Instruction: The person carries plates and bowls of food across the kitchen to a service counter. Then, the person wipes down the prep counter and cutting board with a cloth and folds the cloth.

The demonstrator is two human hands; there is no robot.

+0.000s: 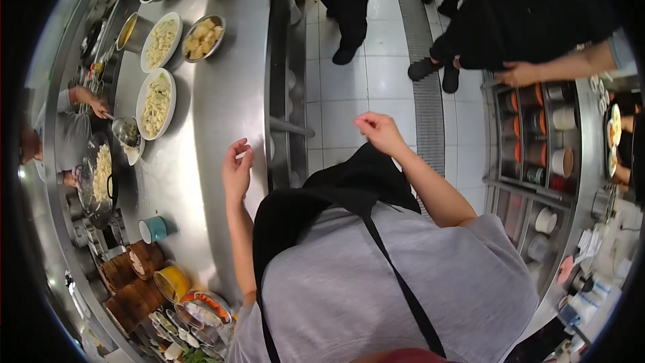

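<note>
My left hand (238, 169) hovers by the edge of the steel counter (218, 101), fingers loosely curled and apart, with nothing in it. My right hand (383, 133) is held in front of my body over the floor side; its fingers are folded in, and I see nothing in them. Nearest my left hand on the counter are an oval white plate (173, 97) of pale chopped food and a second such plate (179, 29) beyond it. A metal bowl (222, 35) of golden chunks stands beside them.
Across the counter a person's hand (99, 106) holds a ladle (125, 132) over a small dish; a wok (85, 191) holds pale food. A teal cup (154, 229) and bamboo steamers (134, 299) stand nearer. Two other people stand ahead, by a floor drain (428, 104) and shelves (531, 188).
</note>
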